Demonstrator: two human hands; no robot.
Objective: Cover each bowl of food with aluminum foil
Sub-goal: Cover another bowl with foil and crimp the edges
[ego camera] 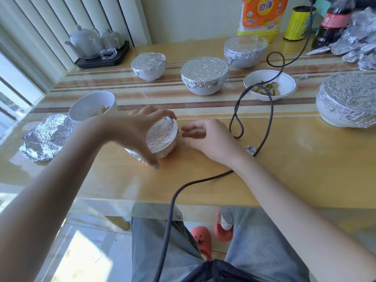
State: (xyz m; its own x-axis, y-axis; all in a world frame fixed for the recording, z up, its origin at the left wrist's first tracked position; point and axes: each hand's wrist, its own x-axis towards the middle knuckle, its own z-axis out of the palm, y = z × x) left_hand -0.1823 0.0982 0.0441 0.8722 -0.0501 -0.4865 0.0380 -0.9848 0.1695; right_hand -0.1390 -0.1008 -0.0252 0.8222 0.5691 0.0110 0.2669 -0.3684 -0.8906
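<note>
A small foil-covered bowl (162, 137) sits tilted toward me near the table's front. My left hand (140, 131) grips it, thumb and fingers curled round its rim and side. My right hand (205, 139) lies just right of the bowl, fingers loosely extended toward it, touching its foil edge. Several other bowls stand covered in foil: a small one (148, 65), a middle one (204, 75), a far one (246, 50), a large one (348, 98) at right. Two bowls of food are uncovered: a white bowl (91, 105) at left and a blue-rimmed bowl (284, 82).
A loose foil sheet (44, 137) lies at the left edge. Crumpled foil (358, 41) is piled at back right beside a cola bottle (333, 23), a detergent bottle (262, 15) and a yellow can (298, 23). A dark cable (268, 110) loops across the table. A tea set (97, 43) stands at back left.
</note>
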